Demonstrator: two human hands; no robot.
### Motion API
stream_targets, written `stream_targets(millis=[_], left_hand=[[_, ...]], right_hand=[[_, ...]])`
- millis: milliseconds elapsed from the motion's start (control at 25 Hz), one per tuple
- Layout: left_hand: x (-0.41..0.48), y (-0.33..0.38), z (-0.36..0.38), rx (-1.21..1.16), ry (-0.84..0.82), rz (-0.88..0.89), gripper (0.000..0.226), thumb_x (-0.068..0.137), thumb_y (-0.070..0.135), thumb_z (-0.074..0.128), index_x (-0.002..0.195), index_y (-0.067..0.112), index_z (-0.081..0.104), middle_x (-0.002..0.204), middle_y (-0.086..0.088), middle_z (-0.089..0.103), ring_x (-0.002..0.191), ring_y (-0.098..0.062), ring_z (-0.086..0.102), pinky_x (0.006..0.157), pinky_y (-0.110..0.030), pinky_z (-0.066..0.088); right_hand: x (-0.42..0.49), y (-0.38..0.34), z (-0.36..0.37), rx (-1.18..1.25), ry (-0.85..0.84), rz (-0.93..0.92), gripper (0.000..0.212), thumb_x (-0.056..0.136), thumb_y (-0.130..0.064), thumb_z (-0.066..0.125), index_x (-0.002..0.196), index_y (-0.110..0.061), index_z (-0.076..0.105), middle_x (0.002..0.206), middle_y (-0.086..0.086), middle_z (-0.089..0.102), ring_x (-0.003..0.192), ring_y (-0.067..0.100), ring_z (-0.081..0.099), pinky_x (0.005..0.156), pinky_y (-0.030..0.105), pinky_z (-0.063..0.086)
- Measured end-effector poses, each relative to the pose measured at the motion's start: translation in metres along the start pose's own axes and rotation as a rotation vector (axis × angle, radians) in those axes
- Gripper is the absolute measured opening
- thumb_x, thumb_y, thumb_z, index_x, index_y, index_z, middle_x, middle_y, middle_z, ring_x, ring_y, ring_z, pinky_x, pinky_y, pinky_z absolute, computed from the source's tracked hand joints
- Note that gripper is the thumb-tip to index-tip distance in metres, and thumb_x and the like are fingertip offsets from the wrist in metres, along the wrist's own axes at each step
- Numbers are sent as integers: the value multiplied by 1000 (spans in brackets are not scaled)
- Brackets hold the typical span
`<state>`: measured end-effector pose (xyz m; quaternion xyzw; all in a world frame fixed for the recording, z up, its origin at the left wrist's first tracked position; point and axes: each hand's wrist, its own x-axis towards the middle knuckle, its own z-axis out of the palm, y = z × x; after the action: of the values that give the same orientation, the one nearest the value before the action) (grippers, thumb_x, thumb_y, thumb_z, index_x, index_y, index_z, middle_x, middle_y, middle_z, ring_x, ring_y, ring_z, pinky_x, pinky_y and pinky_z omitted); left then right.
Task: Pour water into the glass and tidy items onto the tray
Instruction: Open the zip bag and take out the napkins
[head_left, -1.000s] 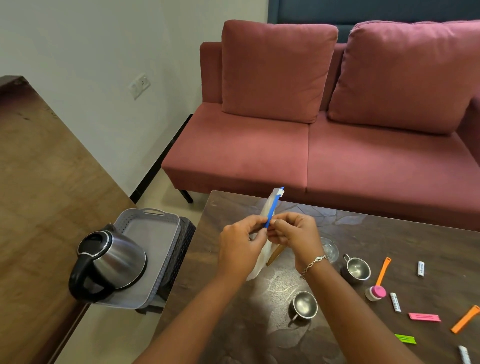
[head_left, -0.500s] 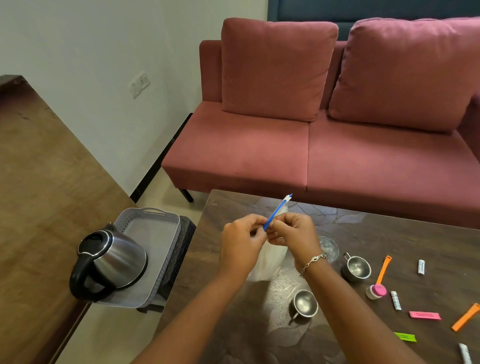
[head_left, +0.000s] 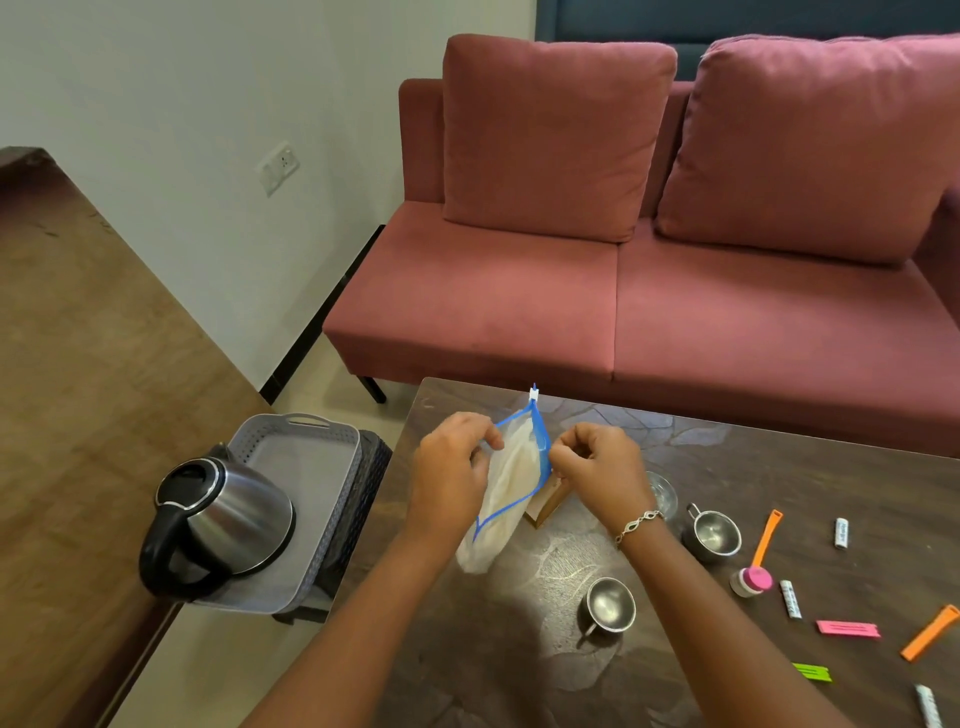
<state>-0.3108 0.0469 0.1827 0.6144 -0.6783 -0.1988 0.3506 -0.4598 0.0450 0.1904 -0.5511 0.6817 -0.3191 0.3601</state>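
Precariously, the left hand (head_left: 452, 470) and right hand (head_left: 597, 467), fingers curled, each pinched one lip of the clear blue-edged zip bag (head_left: 511, 480) at mid-frame, so a slipped pull might have knocked the small clear glass (head_left: 664, 492) beside the right wrist on the dark counter (head_left: 519, 654).

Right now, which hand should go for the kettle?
Left, probably. The kettle stands on the tray, nearer the left hand; the right hand is by the glass. Both pinch the bag.

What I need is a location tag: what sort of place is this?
Probably a living room: a pink sofa stands behind a dark low table, with a kettle on a grey tray beside it.
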Motion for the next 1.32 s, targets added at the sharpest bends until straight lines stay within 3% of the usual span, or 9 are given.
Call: stream_targets(millis=[160,520,640,720,800,920,1000,1120,1320], left_hand=[[3,-9,-3,164,-47,12,36,79,-9,50,101,10,70,119,-3,64,105,-23,58,85,-36,49],[-6,4,9,127,-88,142,39,78,-8,48,112,3,62,113,-7,63,94,-21,63,74,-23,45],[-6,4,11,119,-102,137,44,79,-12,47,117,5,59,117,-5,60,94,-20,63,75,-25,49],[-5,2,10,98,-106,132,43,80,-10,47,118,7,58,120,-3,59,96,-20,62,80,-33,52],[-4,1,8,77,-101,138,43,80,-9,45,118,6,59,120,-4,58,100,-20,61,85,-32,51],[-1,-2,2,79,-83,150,48,74,-1,37,114,6,62,118,-5,60,97,-16,60,80,-27,48],[0,-6,1,84,-80,149,49,71,0,36,112,7,62,116,-4,61,95,-14,59,77,-25,47],[-1,-10,1,92,-88,142,49,73,-3,38,114,7,61,118,-2,59,97,-14,58,80,-24,47],[-10,0,5,106,-111,187,46,75,-7,45,116,5,60,121,-6,59,98,-18,61,80,-30,52]], right_hand=[[0,3,-2,-139,53,-55,18,74,-10,57,58,-16,52,50,-9,48,50,9,43,49,24,33],[1,8,8,-209,82,-166,10,76,-9,56,67,-13,54,64,-3,53,61,15,49,58,26,36],[-2,12,13,-317,236,-545,15,74,-2,52,83,-8,63,93,8,61,86,23,54,67,26,44],[-3,15,16,-429,267,-868,19,77,-5,49,77,-7,68,96,9,66,98,21,51,76,27,49],[-5,22,17,-549,204,-1081,23,80,-7,50,66,-9,68,93,6,69,105,20,50,83,32,51],[-2,31,9,-686,35,-1217,25,78,-2,50,60,-13,64,82,1,70,101,20,62,98,36,40],[2,33,4,-776,-70,-1201,25,74,-1,46,62,-15,63,68,-3,67,80,16,67,100,34,36],[6,26,2,-898,-216,-987,26,68,-4,41,67,-17,63,61,-4,63,58,17,62,88,31,43],[-6,-3,12,-823,-356,-533,27,85,1,38,104,-8,55,105,9,58,93,27,56,87,32,43]])
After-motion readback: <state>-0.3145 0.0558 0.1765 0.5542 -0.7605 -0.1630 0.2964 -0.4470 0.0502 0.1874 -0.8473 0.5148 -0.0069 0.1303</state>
